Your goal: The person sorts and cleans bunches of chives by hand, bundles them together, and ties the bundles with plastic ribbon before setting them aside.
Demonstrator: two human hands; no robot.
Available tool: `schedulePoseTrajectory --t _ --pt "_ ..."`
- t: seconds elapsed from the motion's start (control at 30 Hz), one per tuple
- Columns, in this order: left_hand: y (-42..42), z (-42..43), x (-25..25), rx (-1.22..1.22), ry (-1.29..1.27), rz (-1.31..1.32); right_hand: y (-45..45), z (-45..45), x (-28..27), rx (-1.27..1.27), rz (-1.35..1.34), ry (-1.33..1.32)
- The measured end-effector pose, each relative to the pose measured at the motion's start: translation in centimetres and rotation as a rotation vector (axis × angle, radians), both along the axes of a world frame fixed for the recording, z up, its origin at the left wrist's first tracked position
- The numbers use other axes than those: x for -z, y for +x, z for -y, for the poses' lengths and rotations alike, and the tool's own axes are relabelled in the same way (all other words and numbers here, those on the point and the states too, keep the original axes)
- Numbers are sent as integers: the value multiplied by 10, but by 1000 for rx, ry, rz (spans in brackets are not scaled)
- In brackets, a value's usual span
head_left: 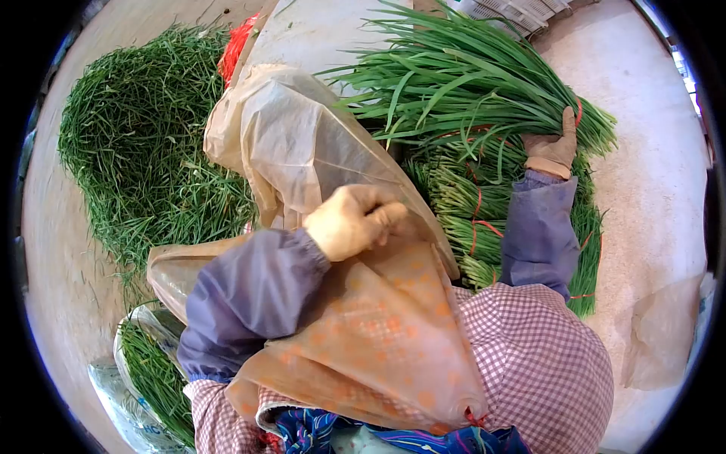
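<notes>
My right hand [552,150] grips a large bunch of garlic chives [461,87] near its tied base, thumb up and the other fingers mostly hidden beneath. A red tie [578,112] circles the bunch, whose leaves fan out to the left. Beneath it lie stacked chive bundles [469,204] bound with red ties. Over my lap, my left hand [357,222] is closed with fingers curled inward; whether it holds anything is hidden. Under that hand spreads a translucent orange-patterned plastic apron [363,325], and a tan plastic sheet [302,144] covers my legs.
A big heap of loose green leaves [144,136] lies on the floor at left. Nearer on that side, a clear plastic bag [125,393] stands beside more greens [155,378]. A red plastic bag [239,47] and a white crate [514,11] are farther away.
</notes>
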State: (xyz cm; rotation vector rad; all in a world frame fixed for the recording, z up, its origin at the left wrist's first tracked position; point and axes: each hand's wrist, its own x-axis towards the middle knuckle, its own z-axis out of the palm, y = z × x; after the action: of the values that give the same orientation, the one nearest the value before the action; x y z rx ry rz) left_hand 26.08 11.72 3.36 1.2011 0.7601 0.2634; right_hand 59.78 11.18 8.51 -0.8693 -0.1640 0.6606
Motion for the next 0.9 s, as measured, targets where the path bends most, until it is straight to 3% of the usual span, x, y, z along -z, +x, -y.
schedulePoseTrajectory --t 0.03,0.13,0.23,0.3,0.37,0.47,0.6,0.7,0.77,0.9 --pt "-6 -1 1 -73 -62 -3 4 1 2 -20 22 7" --pt "-11 -17 2 -416 346 0 3 2 4 -49 59 1" --pt "-7 -34 -25 -391 456 -143 -4 2 4 -49 37 -3" --pt "3 -39 -11 -326 638 -270 -9 2 3 -56 51 -17" --pt "12 -40 -9 -344 440 -214 -10 2 4 -54 48 -10" --pt "19 -43 15 -367 302 -65 -13 2 7 -55 53 -12" --pt "7 -41 6 -336 166 107 -14 0 7 -54 101 2" --pt "-26 -41 -7 -452 40 51 -16 4 6 -90 101 -2" --pt "-53 -49 5 -487 29 42 -11 7 9 -109 107 8" --pt "-47 -46 -34 -702 502 125 -10 6 11 -104 118 14"
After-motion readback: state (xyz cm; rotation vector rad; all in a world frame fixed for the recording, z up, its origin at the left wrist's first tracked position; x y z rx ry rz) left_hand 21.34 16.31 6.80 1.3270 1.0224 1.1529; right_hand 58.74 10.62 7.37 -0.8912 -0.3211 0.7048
